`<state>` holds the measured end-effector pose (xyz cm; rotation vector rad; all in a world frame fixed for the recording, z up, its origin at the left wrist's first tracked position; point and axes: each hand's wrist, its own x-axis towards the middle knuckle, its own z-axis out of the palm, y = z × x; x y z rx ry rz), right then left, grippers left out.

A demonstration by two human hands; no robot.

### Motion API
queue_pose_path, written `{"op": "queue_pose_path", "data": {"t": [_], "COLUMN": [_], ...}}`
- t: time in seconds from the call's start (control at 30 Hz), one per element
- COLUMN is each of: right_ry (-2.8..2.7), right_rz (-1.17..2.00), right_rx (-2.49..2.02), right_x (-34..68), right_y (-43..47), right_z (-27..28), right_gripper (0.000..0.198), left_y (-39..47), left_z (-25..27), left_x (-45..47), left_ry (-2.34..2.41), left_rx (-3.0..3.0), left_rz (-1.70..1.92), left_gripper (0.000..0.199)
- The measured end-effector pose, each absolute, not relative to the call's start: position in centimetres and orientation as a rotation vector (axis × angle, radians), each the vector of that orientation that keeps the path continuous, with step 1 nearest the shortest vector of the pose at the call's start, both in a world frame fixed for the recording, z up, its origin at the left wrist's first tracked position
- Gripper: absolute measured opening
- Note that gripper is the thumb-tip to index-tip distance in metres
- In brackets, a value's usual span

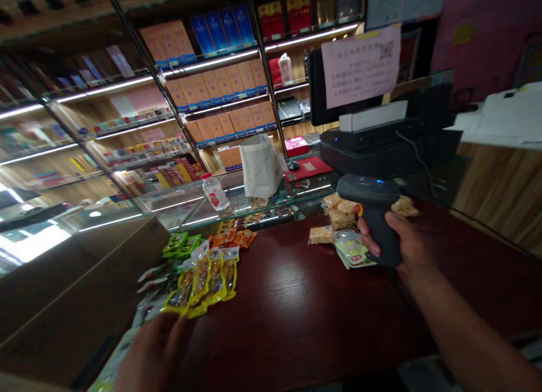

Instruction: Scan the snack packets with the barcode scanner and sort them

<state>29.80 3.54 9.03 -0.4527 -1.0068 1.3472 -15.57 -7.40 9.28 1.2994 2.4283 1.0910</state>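
My right hand [400, 242] is wrapped round the handle of a black barcode scanner [368, 191], which is raised over the right part of the dark red table. Behind and below the scanner lie wrapped puffed snack pieces [339, 211] and a green-and-white packet [352, 248]. Down at the lower left, my left hand [154, 347] is blurred, close to the near end of a row of yellow-edged clear snack packets [207, 282]. Whether its fingers hold anything cannot be made out. Orange packets [235, 238] and green packets [182, 244] lie beyond that row.
An open cardboard box [84, 284] stands at the left. Along the glass counter are a red-capped bottle [215, 193], a white bag [259, 169] and a red folder [311, 169]. A checkout machine with a paper notice [359, 70] is at the back right. Stocked shelves line the wall.
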Motion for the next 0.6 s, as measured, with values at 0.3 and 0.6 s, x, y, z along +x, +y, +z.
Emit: {"op": "queue_pose_path", "data": {"t": [0.3, 0.6], "right_ry": [-0.843, -0.798], "right_rz": [1.292, 1.276], "right_rx": [-0.423, -0.400], "right_x": [30.9, 31.4], "right_y": [4.5, 4.8], "right_z": [8.2, 8.6], "right_gripper": [0.039, 0.039], "left_y": [5.4, 11.6], "left_z": [5.0, 3.9], "left_x": [5.2, 11.6], "left_ry": [1.580, 1.724], "left_rx": [2.222, 2.108], "left_rz": [0.705, 0.580], "left_gripper": [0.014, 0.016]}}
